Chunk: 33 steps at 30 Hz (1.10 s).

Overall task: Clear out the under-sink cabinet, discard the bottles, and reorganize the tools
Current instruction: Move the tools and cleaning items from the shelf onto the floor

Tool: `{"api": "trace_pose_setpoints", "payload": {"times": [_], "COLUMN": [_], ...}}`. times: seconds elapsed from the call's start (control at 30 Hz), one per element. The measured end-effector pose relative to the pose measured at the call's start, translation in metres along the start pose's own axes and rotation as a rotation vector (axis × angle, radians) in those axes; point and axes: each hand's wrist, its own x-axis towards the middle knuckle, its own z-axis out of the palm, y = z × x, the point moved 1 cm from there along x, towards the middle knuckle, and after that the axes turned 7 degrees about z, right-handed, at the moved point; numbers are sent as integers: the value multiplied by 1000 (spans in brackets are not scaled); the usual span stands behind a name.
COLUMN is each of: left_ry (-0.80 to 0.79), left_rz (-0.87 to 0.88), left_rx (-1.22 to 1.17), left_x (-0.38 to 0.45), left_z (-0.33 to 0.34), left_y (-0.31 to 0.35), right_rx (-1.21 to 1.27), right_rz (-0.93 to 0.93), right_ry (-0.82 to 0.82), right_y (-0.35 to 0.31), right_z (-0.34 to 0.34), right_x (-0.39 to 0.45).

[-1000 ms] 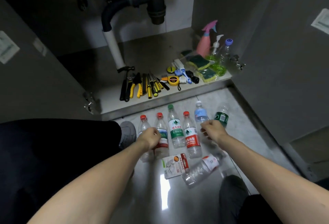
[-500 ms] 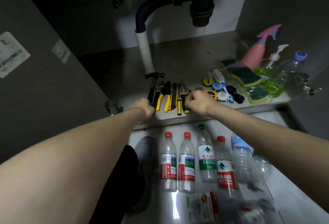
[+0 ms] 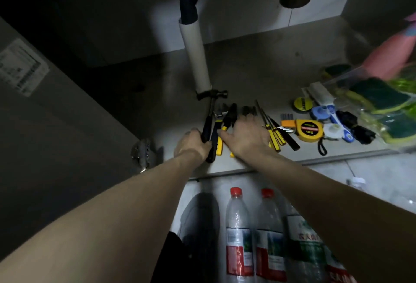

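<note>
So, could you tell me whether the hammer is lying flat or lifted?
Lying flat: the hammer rests on the cabinet floor, left hand gripping its handle.

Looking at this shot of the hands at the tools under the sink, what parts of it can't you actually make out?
All from the head view:
- Tools under the right hand: its palm covers their handles, so which it touches is unclear.
- Hammer grip: wrapped by the left hand.
- Pink spray bottle: blurred and cut off by the right edge.
- Water bottles: bottoms cut off by the lower edge, one hidden behind the right forearm.
- Door sticker: text too blurred to read.
</note>
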Motion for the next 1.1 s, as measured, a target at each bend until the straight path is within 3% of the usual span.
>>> {"api": "trace_pose_setpoints", "payload": {"times": [0.3,0.5,0.8,1.1], "left_ry": [-27,84,160,240], "left_rz": [-131,-161,-202,-241], "left_rx": [-198,-359,-360,-446], "left_x": [14,7,-38,-99], "left_z": [-9,-24,-41,-61], "left_y": [-7,11,7,18], "right_rx": [-344,-276,78,906], "right_rz": [49,98,86,232], "right_ry": [-100,-122,-25,-50], "right_y": [-16,-20,-9,25], "right_z": [-9,-11,-23,-57], "right_x": [25,23,17,-17]}}
